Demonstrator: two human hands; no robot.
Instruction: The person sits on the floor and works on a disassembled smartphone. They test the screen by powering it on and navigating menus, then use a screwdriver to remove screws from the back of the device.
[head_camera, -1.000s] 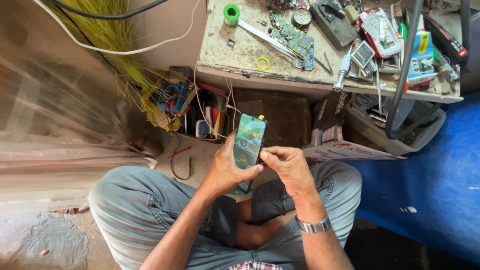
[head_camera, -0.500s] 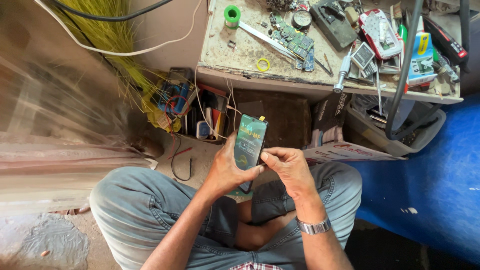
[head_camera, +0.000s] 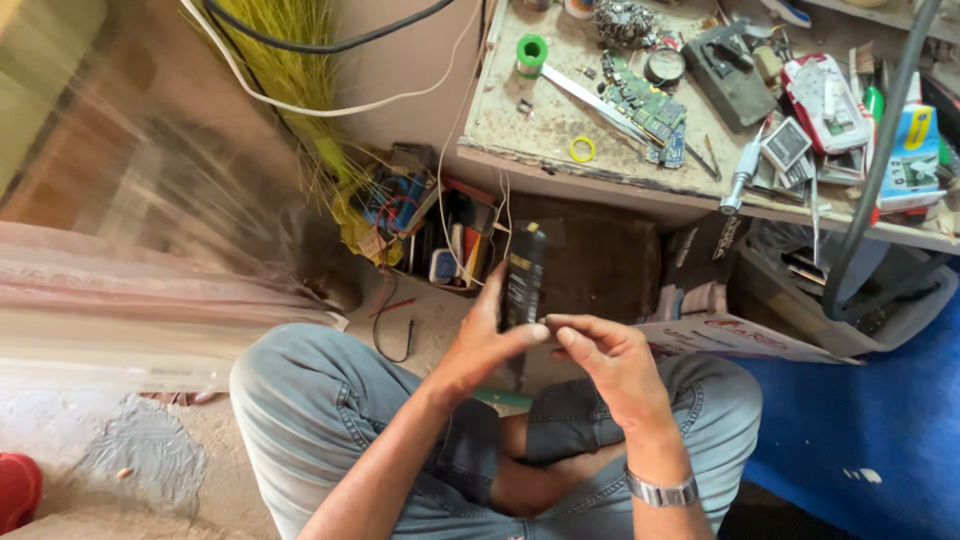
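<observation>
Repair work on a dark phone (head_camera: 522, 288) is under way above the lap, the handset turned edge-on and clasped in the left hand (head_camera: 482, 338), thumb pressed along its side. The right hand (head_camera: 612, 362) is pinched narrowly at the phone's lower edge; whether anything small is held between its fingertips cannot be told. An inspection or prying step is judged to be in hand, and a steady grip with fine fingertip control is called for next. On the far workbench (head_camera: 530, 130) a green circuit board (head_camera: 645, 105) is seen, with a red-and-white package (head_camera: 830, 95) and a blue-and-yellow carton (head_camera: 912, 150) at far right, and a white printed box (head_camera: 740, 338) near the right knee.
</observation>
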